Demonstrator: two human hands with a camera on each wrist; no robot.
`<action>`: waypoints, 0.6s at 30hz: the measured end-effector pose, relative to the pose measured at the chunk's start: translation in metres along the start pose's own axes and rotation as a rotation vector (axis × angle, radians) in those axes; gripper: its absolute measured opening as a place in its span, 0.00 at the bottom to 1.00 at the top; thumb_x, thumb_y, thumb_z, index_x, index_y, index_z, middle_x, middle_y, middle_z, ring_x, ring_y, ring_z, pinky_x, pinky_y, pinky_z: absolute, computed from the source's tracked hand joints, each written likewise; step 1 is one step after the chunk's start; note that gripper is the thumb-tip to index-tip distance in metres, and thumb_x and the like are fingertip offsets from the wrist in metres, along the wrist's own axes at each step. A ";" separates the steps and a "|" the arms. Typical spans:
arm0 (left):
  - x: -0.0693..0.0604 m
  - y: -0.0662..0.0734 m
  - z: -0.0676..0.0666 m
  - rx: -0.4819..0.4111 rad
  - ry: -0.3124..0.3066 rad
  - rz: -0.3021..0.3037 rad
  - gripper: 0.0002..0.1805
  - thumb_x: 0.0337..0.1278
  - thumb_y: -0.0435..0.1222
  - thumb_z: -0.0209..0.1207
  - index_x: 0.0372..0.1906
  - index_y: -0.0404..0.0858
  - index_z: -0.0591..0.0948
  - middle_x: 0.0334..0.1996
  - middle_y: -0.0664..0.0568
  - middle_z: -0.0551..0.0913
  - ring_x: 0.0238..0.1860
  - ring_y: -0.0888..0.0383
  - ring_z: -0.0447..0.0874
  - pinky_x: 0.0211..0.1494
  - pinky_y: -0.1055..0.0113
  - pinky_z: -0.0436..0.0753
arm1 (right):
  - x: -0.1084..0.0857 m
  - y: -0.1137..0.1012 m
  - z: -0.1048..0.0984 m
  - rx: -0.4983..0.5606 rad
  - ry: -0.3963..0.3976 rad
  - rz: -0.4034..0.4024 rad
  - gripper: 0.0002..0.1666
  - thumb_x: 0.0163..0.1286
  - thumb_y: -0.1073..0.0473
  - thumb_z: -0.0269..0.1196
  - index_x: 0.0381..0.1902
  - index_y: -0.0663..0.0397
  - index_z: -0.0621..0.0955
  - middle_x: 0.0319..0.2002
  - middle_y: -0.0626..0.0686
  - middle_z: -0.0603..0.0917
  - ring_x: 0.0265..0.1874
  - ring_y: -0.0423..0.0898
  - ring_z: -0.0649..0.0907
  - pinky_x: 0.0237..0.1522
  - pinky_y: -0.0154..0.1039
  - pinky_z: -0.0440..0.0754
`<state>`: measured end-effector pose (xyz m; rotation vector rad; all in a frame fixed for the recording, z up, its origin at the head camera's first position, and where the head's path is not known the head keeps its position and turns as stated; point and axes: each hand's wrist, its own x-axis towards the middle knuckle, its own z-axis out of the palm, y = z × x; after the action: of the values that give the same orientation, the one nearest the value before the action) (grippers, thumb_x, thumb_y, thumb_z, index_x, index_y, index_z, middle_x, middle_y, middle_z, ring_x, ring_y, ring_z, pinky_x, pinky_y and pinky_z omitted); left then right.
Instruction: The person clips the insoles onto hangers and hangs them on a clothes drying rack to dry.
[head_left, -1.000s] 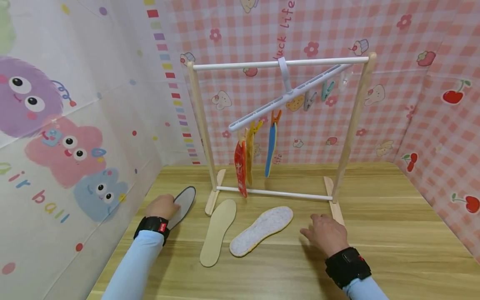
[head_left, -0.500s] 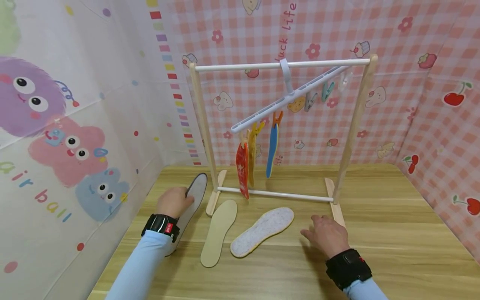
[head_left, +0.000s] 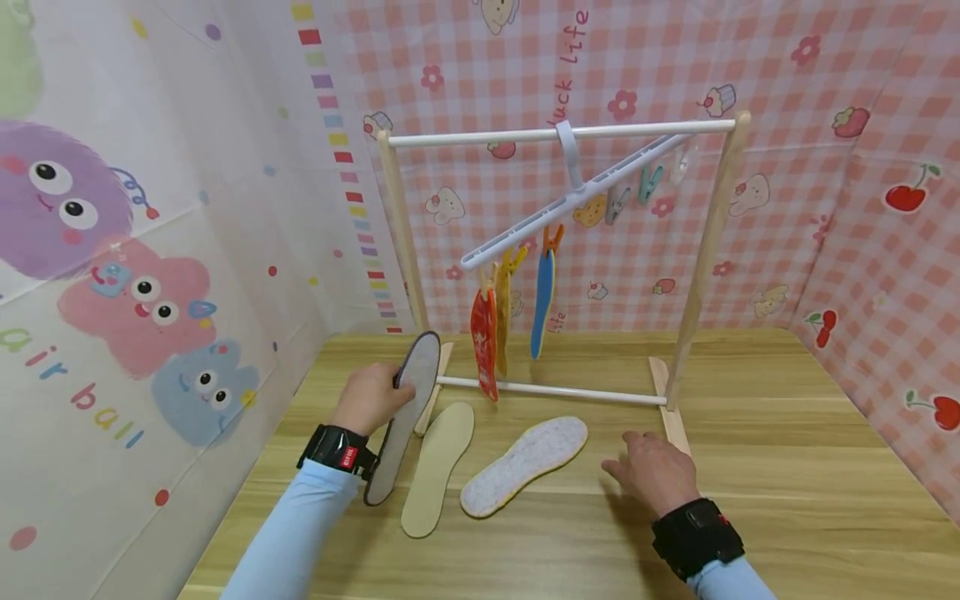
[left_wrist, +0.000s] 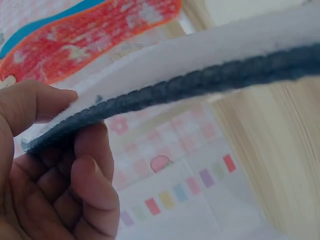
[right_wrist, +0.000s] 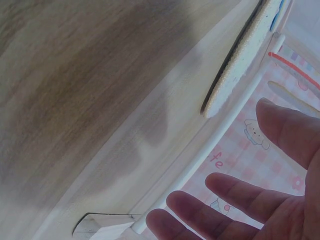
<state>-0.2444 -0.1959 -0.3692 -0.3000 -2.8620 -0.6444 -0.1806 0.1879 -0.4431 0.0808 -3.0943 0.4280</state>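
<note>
My left hand (head_left: 372,397) pinches a grey insole (head_left: 417,379) with a dark stitched edge, thumb on one face and fingers behind, as the left wrist view shows. The insole is tilted up off the table, left of a flat cream insole (head_left: 438,467). A fuzzy pale grey insole (head_left: 525,465) with a yellow rim lies to the right of that one. My right hand (head_left: 652,471) holds nothing; its fingers are relaxed above the table near the rack's right foot. In the right wrist view the fingers (right_wrist: 240,195) are spread apart from the fuzzy insole.
A wooden rack (head_left: 701,267) with white rods stands behind. A tilted white hanger (head_left: 577,198) hooks over its top rod. Clothespins on it hold a red insole (head_left: 485,346), a yellow-brown insole (head_left: 503,325) and a blue insole (head_left: 543,304). Other pegs, including a green clothespin (head_left: 650,183), hang at right.
My left hand has moved right with the grey insole, lifting it from the table and tilting it more upright. The right hand has stayed in place.
</note>
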 end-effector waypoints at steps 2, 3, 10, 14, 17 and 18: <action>0.001 0.003 0.001 -0.014 -0.005 0.029 0.15 0.55 0.36 0.62 0.18 0.41 0.71 0.15 0.56 0.67 0.18 0.58 0.65 0.22 0.65 0.64 | 0.000 0.000 0.000 0.001 0.002 0.000 0.33 0.61 0.45 0.70 0.51 0.68 0.81 0.40 0.67 0.83 0.39 0.63 0.84 0.36 0.56 0.81; 0.002 0.005 0.001 -0.018 -0.008 0.042 0.15 0.56 0.36 0.62 0.18 0.41 0.71 0.16 0.56 0.67 0.18 0.58 0.65 0.23 0.65 0.65 | 0.000 0.000 0.000 0.001 0.004 0.000 0.33 0.61 0.45 0.70 0.51 0.68 0.81 0.40 0.67 0.83 0.39 0.63 0.84 0.36 0.56 0.81; 0.003 0.017 0.006 -0.044 -0.013 0.082 0.13 0.54 0.36 0.63 0.20 0.41 0.73 0.17 0.56 0.69 0.20 0.58 0.66 0.24 0.65 0.65 | 0.000 0.002 0.000 -0.010 0.029 -0.011 0.33 0.60 0.45 0.70 0.50 0.68 0.81 0.40 0.68 0.83 0.37 0.63 0.84 0.35 0.56 0.81; 0.003 0.028 0.009 -0.065 -0.033 0.087 0.11 0.53 0.35 0.63 0.20 0.41 0.74 0.17 0.56 0.69 0.19 0.59 0.66 0.22 0.66 0.66 | 0.002 0.003 -0.002 -0.013 0.029 -0.020 0.32 0.60 0.45 0.70 0.49 0.68 0.81 0.39 0.68 0.84 0.37 0.64 0.84 0.36 0.56 0.81; 0.005 0.036 0.012 -0.069 -0.044 0.094 0.10 0.53 0.36 0.62 0.21 0.40 0.74 0.17 0.55 0.70 0.19 0.58 0.67 0.22 0.66 0.66 | 0.004 0.004 -0.005 -0.007 0.018 -0.018 0.32 0.61 0.45 0.70 0.50 0.68 0.81 0.40 0.68 0.84 0.37 0.64 0.84 0.36 0.56 0.81; 0.006 0.038 0.013 -0.070 -0.047 0.099 0.10 0.53 0.36 0.62 0.22 0.40 0.75 0.17 0.55 0.70 0.19 0.58 0.67 0.22 0.66 0.66 | 0.005 0.004 -0.006 -0.006 0.010 -0.014 0.32 0.61 0.45 0.70 0.50 0.68 0.81 0.40 0.68 0.84 0.37 0.64 0.84 0.36 0.57 0.81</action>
<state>-0.2427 -0.1552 -0.3645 -0.4700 -2.8517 -0.7286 -0.1861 0.1934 -0.4381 0.0996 -3.0828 0.4168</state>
